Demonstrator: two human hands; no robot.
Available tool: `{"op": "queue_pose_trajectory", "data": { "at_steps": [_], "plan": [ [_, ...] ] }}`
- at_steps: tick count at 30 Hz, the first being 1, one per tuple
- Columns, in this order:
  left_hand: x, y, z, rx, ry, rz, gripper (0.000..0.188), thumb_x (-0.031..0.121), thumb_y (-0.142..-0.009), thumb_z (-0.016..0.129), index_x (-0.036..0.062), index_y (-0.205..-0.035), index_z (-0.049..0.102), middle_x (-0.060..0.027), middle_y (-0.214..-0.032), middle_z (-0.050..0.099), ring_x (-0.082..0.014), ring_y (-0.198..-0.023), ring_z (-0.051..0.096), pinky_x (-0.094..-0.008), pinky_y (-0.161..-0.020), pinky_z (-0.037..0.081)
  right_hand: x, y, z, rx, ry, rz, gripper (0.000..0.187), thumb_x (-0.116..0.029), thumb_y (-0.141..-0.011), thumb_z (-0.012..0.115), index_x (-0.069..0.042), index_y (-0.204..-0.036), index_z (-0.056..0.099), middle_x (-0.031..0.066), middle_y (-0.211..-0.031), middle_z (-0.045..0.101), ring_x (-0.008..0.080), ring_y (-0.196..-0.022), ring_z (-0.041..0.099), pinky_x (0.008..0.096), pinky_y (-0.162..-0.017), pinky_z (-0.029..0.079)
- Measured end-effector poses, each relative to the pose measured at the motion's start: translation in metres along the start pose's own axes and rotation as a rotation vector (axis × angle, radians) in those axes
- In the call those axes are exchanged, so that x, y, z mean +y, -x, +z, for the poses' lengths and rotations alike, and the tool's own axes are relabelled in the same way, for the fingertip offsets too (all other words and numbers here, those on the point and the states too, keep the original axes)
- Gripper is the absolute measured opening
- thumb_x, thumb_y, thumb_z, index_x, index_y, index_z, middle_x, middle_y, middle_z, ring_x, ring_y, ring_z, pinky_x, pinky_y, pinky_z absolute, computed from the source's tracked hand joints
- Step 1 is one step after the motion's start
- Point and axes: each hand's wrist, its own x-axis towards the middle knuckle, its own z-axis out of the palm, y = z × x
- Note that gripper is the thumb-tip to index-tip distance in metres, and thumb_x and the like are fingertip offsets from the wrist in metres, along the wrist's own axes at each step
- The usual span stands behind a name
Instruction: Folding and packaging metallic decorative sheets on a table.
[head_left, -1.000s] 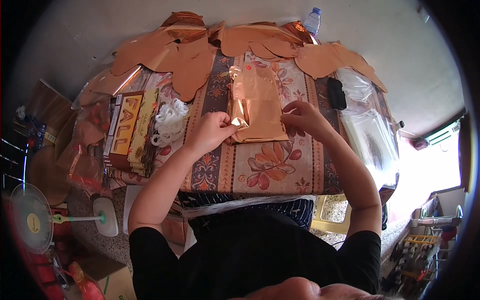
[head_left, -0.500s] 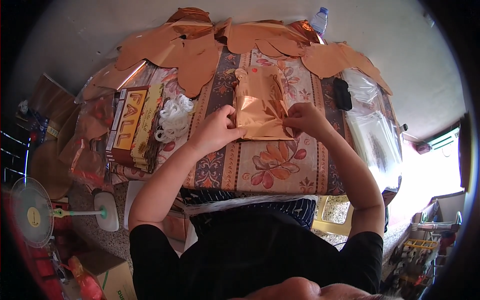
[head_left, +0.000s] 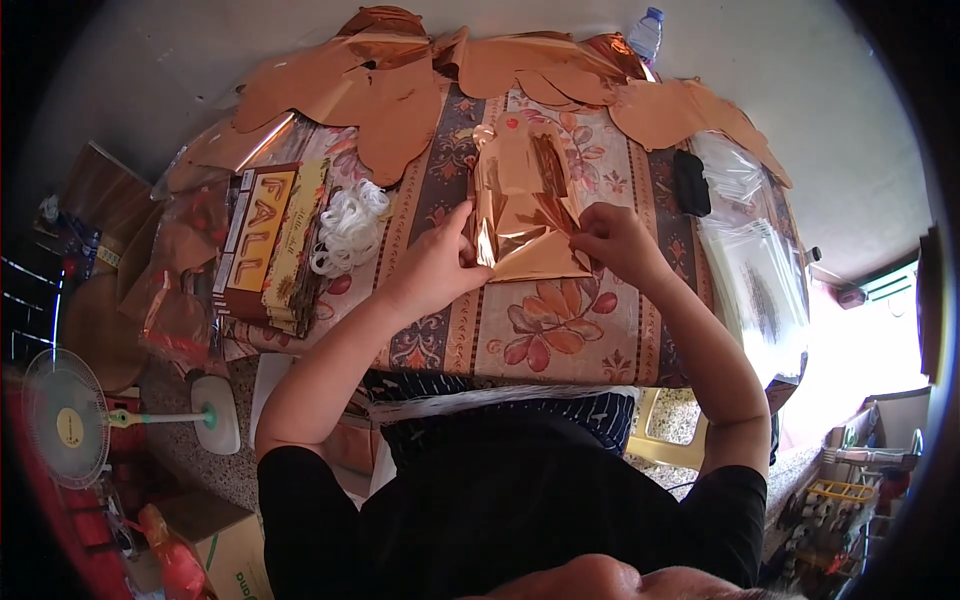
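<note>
A flat, folded copper-coloured foil balloon [head_left: 525,180] lies in front of me at the middle of the table, its surface shiny and creased, with a small red spot near its far end. My left hand [head_left: 438,255] holds its left edge, the thumb resting near the close left corner and the fingers bent along the side. On the opposite edge, my right hand [head_left: 615,243] pinches the foil between thumb and curled fingers. More uninflated copper foil balloons [head_left: 400,115] are spread along the table's far side.
Left of my hands lie a coil of white ribbon [head_left: 350,225] and a stack of printed cards [head_left: 262,245]. Clear plastic sleeves [head_left: 750,270] and a black item [head_left: 690,183] sit at right. A bottle [head_left: 646,37] stands at the back; a fan [head_left: 68,425] is at lower left.
The foil's near part has been smoothed and its creases lie differently, with a bright fold now along the left edge. Both hands stay at the sides, having shifted only slightly.
</note>
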Motion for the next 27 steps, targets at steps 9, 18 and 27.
{"op": "queue_pose_trajectory", "data": {
  "at_steps": [9,18,27],
  "plan": [
    [0.007,0.016,0.012,0.320,-0.296,0.210,0.076,0.018,-0.079,0.074,0.0073,-0.142,0.034,-0.0125,-0.110,0.062,-0.0242,-0.091,0.063,-0.0363,-0.077,0.050,0.006,0.000,0.000,0.011,-0.004,-0.057,0.014,-0.007,-0.084,0.068,0.002,-0.088,0.058,0.0038,-0.066,0.061,0.0075,-0.055,0.055,0.0247,-0.048,0.042],
    [-0.030,0.003,-0.006,0.317,-0.475,0.657,0.026,0.003,-0.077,0.062,-0.0008,-0.103,0.063,-0.0140,-0.116,0.061,-0.0333,-0.114,0.055,-0.0436,-0.097,0.044,0.005,0.003,-0.001,-0.005,-0.002,-0.042,0.014,-0.006,-0.085,0.068,0.001,-0.092,0.059,0.0043,-0.070,0.064,0.0065,-0.058,0.057,0.0231,-0.050,0.045],
    [-0.036,-0.012,-0.017,0.097,-0.319,0.609,0.028,0.020,-0.088,0.057,-0.0017,-0.107,0.062,-0.0183,-0.116,0.062,-0.0351,-0.116,0.055,-0.0428,-0.100,0.040,0.008,-0.001,-0.004,-0.029,-0.037,-0.020,0.016,-0.007,-0.085,0.069,0.001,-0.093,0.058,0.0036,-0.072,0.065,0.0060,-0.060,0.058,0.0227,-0.051,0.044]
  ]
}}
